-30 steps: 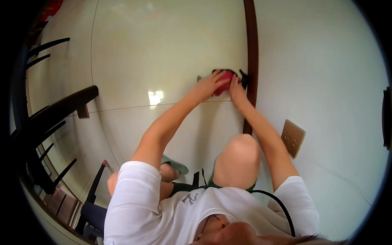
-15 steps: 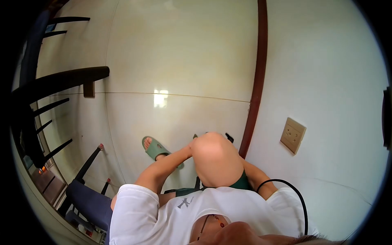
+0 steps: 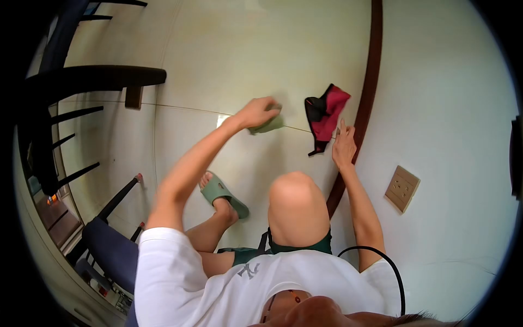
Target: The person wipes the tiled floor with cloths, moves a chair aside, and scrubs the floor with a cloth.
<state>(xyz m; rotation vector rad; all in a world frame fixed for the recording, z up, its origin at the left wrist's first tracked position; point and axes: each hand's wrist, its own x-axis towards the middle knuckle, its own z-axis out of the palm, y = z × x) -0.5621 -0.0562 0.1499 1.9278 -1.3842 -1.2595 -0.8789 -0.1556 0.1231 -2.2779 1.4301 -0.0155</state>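
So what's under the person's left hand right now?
A green item shows below the left hand. The hand covers its upper part, so I can't tell what it is, nor whether it touches the floor.

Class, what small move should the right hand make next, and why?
Probably pinch the red cloth by its near edge: it lies on the floor, close to the right hand, which seems to hold nothing; the left hand is farther away.

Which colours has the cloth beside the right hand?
The cloth is crimson and black; see head view.
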